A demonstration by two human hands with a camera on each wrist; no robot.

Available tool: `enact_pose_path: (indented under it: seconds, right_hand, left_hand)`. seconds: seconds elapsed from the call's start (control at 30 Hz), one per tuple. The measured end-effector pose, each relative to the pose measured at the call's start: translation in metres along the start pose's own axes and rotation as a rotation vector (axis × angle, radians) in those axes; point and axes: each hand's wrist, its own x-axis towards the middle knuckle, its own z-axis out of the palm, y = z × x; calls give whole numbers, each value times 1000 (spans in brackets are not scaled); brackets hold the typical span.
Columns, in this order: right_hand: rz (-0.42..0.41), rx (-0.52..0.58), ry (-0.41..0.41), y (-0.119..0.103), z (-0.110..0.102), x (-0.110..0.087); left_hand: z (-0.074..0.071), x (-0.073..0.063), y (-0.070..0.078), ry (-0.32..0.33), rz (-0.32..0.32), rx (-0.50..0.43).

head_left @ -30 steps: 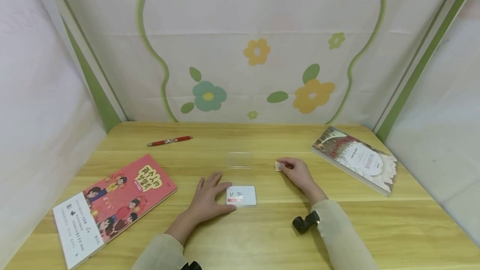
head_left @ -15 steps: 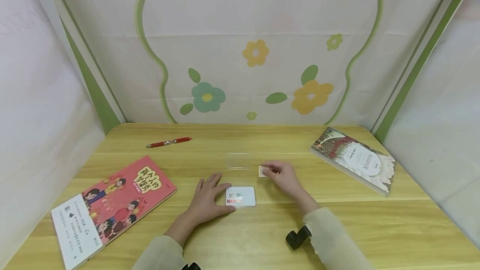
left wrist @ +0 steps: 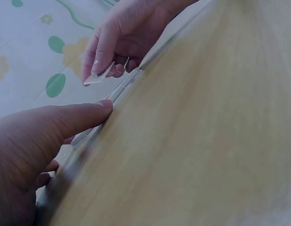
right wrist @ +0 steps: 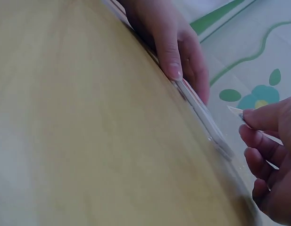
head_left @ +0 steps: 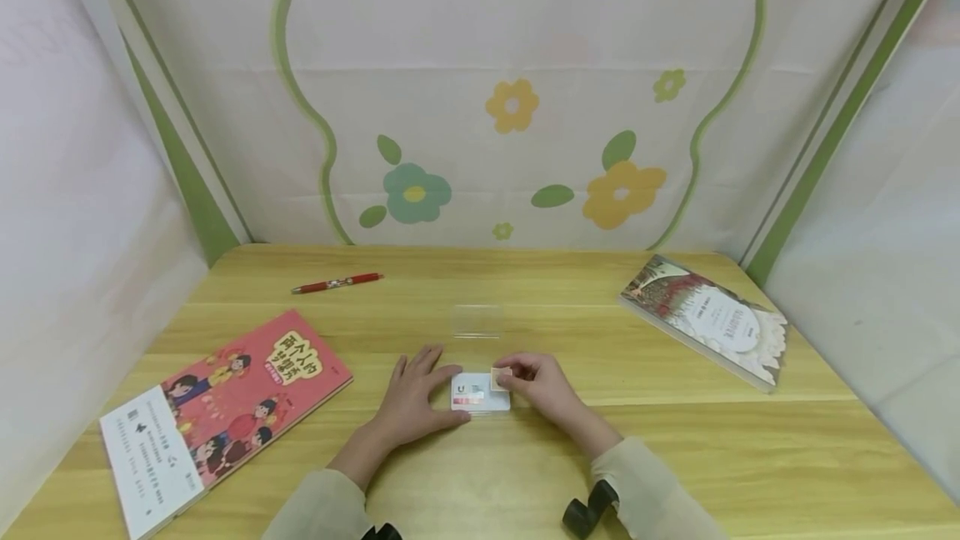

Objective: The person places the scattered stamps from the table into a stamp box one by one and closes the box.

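Note:
A white card (head_left: 478,395) with a "U" logo and a red strip lies flat in a shallow clear plastic case, its rim showing below the card. My left hand (head_left: 416,397) holds the case at its left end, thumb on the near edge and index finger on the far edge. My right hand (head_left: 542,386) pinches a small square piece (head_left: 500,379), pale with a light-orange border, between thumb and index finger over the card's right end. From the left wrist view, the small piece (left wrist: 99,77) is tilted and held above the card; its print cannot be read.
Beyond the card lies a clear plastic piece (head_left: 477,321). A red pen (head_left: 337,283) is at the back left. A pink picture book (head_left: 232,415) lies left, another book (head_left: 705,319) right. Printed cloth (head_left: 465,107) closes off the table's back.
My right hand has moved left and nearer with the small square piece, from the bare table to over the card's right end. The left hand has stayed at the case.

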Motion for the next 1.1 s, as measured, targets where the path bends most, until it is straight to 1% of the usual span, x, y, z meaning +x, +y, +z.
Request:
enact_pose_path:
  seconds: [0.23,0.43,0.53,0.63,0.73,0.9,1.1]
  right_hand:
    - [-2,-1,-37,0,3,-4]
    - [5,-33,-55,0,4,-4]
    - [1,-47,-59,8,5,-2]
    - [-7,-86,-59,22,7,1]
    - [-15,-155,-57,33,8,3]
    - [-61,-240,-48,37,8,3]
    - [-90,-266,-49,37,8,3]
  left_hand:
    - [0,0,1,0,9,0]
    - [1,0,0,7,13,6]
    - [1,0,-1,3,9,14]
    - [1,0,-1,-2,4,19]
    - [0,1,-1,-6,1,17]
    - [1,1,-1,-5,-1,16]
    - [1,0,-2,-4,-1,17]
